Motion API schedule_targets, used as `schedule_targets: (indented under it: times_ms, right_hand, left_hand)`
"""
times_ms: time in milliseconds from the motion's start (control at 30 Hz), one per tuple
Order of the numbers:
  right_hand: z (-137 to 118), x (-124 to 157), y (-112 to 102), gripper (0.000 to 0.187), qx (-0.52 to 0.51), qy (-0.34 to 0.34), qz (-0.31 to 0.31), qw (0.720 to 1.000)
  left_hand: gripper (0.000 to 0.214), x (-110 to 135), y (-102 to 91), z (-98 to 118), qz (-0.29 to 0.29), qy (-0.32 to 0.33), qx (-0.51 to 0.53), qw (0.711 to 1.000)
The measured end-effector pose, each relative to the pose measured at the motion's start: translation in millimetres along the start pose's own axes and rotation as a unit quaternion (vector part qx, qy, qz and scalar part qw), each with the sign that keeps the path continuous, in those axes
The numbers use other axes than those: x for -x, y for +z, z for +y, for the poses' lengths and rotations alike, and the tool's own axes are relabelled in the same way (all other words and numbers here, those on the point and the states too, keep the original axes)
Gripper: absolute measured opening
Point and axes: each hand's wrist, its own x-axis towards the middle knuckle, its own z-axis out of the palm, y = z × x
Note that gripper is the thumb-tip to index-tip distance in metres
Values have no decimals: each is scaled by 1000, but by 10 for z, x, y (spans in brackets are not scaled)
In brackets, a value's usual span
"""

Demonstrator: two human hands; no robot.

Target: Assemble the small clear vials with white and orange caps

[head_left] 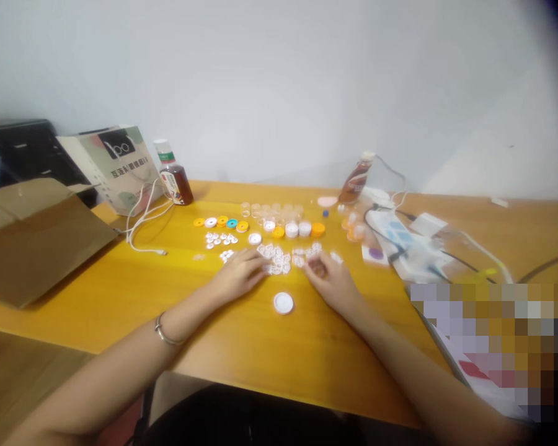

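Observation:
My left hand (242, 272) lies palm down at the left edge of a heap of small white discs (279, 259), its fingers stretched toward them. On the heap's right side, my right hand (332, 280) has its fingers curled in toward the thumb beside more white pieces (313, 249); anything between the fingertips is too small and blurred to name. A round white cap (283, 303) sits on the table between my forearms. Behind the hands runs a row of orange, white and teal caps (232, 223), with clear plastic rings (274, 212) farther back.
A cardboard box (46, 241) and a printed paper bag (121, 170) stand at left, near a white cable (144, 223) and a dark bottle (175, 179). Another bottle (356, 179) leans at the back right. A power strip (400, 238) with cables lies along the right side.

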Motion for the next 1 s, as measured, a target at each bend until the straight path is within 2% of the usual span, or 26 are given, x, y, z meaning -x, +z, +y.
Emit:
schedule_targets:
  times_ms: [100, 200, 333, 567, 667, 900, 1000]
  right_hand:
    - [-92, 34, 63, 11, -150, 60, -14, 987]
    - [-184, 88, 137, 17, -277, 110, -35, 954]
    - [-284, 186, 221, 23, -372, 147, -50, 915]
    - [-347, 252, 261, 22, -412, 192, -64, 889]
    - [-341, 239, 251, 21, -416, 214, -50, 883]
    - [-274, 209, 248, 26, -438, 223, -10, 871]
    - [-243, 196, 251, 29, -462, 229, 7, 857]
  left_hand:
    - [19, -16, 20, -26, 5, 0, -12, 1000]
    - [19, -27, 25, -42, 14, -3, -14, 1000]
    - [21, -41, 16, -50, 8, -15, -7, 1000]
    - [24, -60, 26, -111, 15, -12, -29, 999]
    - [20, -54, 36, -129, 29, -15, -18, 999]
    - [11, -54, -8, -86, 84, -48, 75, 992]
    - [5, -57, -44, -42, 114, -68, 116, 984]
